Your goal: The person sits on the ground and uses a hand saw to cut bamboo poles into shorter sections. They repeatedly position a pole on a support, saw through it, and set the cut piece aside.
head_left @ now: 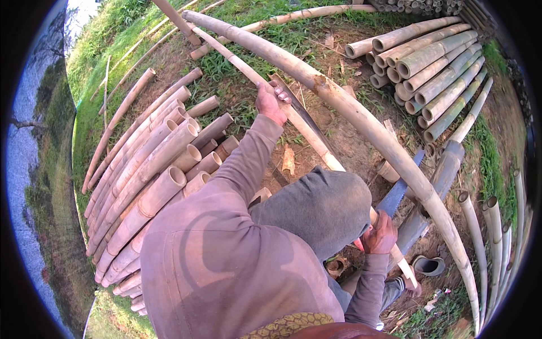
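Observation:
My left hand is wrapped around a slim pale bamboo pole, with the arm stretched forward. The pole slants from the far left towards the near right and passes beneath my bent knee. Beside that knee, my right hand is closed on the handle of a handsaw, of which a bit of red shows. The saw's blue blade points away from me, partly hidden behind a thicker curved bamboo pole. The slim pole's near end shows beyond my right hand.
Cut bamboo lengths are heaped at my left. Another stack lies at the far right. A thick dark bamboo log rests at the right, near several standing lengths. An open-topped dark object sits by my foot.

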The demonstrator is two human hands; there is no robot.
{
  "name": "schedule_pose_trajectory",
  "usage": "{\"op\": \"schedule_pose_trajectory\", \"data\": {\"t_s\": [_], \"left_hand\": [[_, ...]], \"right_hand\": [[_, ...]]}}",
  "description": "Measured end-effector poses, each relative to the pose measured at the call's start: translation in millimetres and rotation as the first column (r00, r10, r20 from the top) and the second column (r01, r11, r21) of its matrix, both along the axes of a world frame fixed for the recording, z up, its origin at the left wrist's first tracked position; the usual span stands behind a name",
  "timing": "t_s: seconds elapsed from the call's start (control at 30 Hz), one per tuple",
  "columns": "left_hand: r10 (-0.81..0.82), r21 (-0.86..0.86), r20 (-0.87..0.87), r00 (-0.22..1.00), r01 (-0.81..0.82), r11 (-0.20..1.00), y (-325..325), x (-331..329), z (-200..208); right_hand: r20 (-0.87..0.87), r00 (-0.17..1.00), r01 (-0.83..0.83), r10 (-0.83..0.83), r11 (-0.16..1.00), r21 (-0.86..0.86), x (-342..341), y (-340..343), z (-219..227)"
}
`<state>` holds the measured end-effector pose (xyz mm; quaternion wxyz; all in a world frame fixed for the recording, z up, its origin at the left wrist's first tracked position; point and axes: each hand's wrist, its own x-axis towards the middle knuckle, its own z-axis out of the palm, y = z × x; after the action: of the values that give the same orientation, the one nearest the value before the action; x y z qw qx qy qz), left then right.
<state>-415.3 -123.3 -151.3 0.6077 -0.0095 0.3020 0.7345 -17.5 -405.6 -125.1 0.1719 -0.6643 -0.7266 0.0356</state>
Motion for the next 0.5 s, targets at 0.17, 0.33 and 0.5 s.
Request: {"op": "schedule_pose_trajectory", "data": {"t_s": [0.17, 0.33, 0.5], "left_hand": [[-0.026, 0.052, 0.011, 1.0, 0.026, 0.998, -13, 35, 29], [-0.129, 0.051, -0.121, 0.984, 0.136, 0.989, -50, 108, 53], [-0.059, 0.116, -0.077, 0.995, 0.067, 0.991, -26, 99, 68]], "right_hand": [[0.082, 0.996, -0.054, 0.043, 0.99, 0.129, 46, 6, 6], [0.082, 0.996, -0.027, 0.024, 0.999, 0.038, 124, -16, 3], [-0.027, 0.999, -0.032, 0.032, 0.999, -0.005, 107, -10, 9]]}}
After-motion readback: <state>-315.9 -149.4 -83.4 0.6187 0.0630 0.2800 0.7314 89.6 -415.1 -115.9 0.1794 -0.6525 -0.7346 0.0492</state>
